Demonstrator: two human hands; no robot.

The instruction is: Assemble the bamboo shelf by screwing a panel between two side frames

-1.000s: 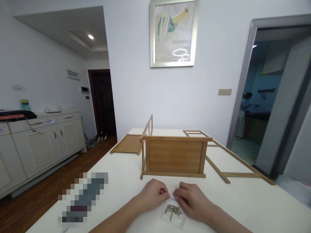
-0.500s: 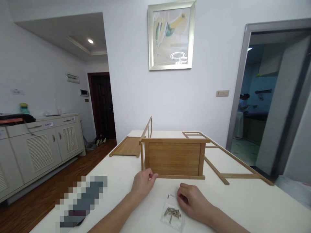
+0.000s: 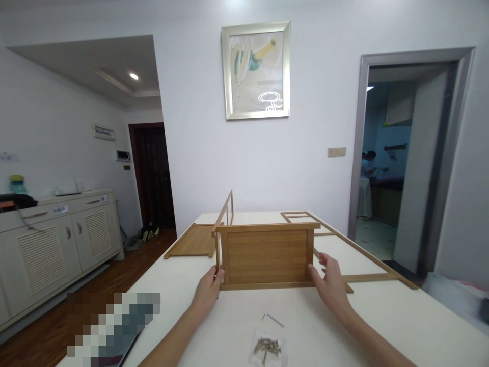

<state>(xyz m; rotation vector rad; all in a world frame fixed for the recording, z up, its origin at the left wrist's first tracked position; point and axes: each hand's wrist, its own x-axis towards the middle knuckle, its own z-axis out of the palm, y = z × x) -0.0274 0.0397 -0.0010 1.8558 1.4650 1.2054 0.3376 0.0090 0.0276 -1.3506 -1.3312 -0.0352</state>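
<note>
A wooden panel stands on its edge on the white table, joined at its left end to an upright wooden frame. My left hand is closed around the frame's near lower part, at the panel's left end. At the panel's right end is my right hand, fingers apart, its thumb at the panel's edge. Nearer to me lie a bent hex key and a clear plastic bag with several screws.
Another wooden panel lies flat at the back left. A ladder-like wooden frame lies along the right side. A blurred-out dark object is at the left table edge. A person stands beyond the doorway.
My right hand has left the spot beside the hex key and moved up to the panel's right end, its fingers spreading. My left hand has shifted left onto the frame. The view has tilted up slightly.
</note>
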